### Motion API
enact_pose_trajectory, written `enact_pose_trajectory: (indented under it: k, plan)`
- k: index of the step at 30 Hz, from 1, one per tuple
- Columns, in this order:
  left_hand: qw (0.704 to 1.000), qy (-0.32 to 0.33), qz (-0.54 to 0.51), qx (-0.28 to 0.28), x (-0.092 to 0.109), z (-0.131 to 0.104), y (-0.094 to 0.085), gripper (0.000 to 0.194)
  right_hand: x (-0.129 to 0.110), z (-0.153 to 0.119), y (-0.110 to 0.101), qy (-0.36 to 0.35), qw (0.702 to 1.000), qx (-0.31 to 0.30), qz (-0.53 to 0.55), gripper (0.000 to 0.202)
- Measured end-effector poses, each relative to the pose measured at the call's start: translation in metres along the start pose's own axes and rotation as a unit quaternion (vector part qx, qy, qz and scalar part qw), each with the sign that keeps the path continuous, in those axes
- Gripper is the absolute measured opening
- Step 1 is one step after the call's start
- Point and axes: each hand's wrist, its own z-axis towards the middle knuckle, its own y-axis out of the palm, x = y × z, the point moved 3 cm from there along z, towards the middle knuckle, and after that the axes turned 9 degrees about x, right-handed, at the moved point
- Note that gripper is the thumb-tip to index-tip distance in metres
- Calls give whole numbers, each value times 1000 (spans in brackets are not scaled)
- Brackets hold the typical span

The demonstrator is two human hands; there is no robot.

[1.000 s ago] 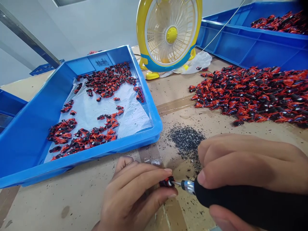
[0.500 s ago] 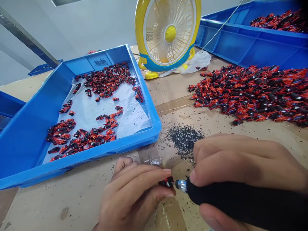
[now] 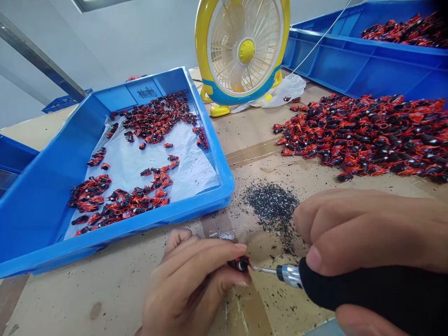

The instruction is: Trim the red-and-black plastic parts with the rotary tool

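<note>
Between the thumb and fingers of my left hand (image 3: 196, 280) is a small red-and-black molded part (image 3: 241, 264), its end facing right. My right hand (image 3: 371, 228) is wrapped round a thick black handheld power tool (image 3: 367, 291) with a silver collar (image 3: 290, 275). From the collar a thin metal bit (image 3: 265, 269) points left, its tip at or very near the part's right end; whether they touch I cannot tell. A heap of black shavings (image 3: 271, 205) lies on the table just beyond both hands.
A blue tray (image 3: 224, 186) at left holds many such parts on a white sheet. At right a large pile of parts (image 3: 371, 135) lies before a blue bin (image 3: 350, 60). A yellow fan (image 3: 247, 51) stands at the back on the cardboard-covered table (image 3: 252, 154).
My right hand has drawn the tool back to the right, so more of the bit shows. The part in my left hand has shifted slightly left and turned a little.
</note>
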Motion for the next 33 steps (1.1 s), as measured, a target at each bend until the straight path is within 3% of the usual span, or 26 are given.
enact_pose_trajectory:
  k: [3,7,10,19,23,24,25,28,33]
  plan:
    - [1000,2,7,10,1,-1,0,15,0,2,1,18,1000,-4,2,24]
    - [999,-2,32,21,2,-2,-1,17,5,3,-2,-10,999,-42,32,13]
    - [1000,2,29,3,4,-1,-2,18,8,3,-4,-36,997,-55,33,22]
    - [998,-3,58,9,10,3,0,12,4,3,2,-21,998,-53,19,23]
    - [998,6,63,2,9,2,-2,16,4,4,1,1,999,42,3,12]
    - [998,14,62,-6,8,2,-3,18,4,4,3,-17,1000,10,22,7]
    - [998,20,62,-13,8,1,-3,21,4,5,5,-33,998,-35,28,16]
    - [997,23,67,-19,6,0,-4,23,6,7,4,-54,996,-56,33,32]
    - [997,16,75,-7,6,-3,-2,20,7,11,1,-73,995,-64,36,33]
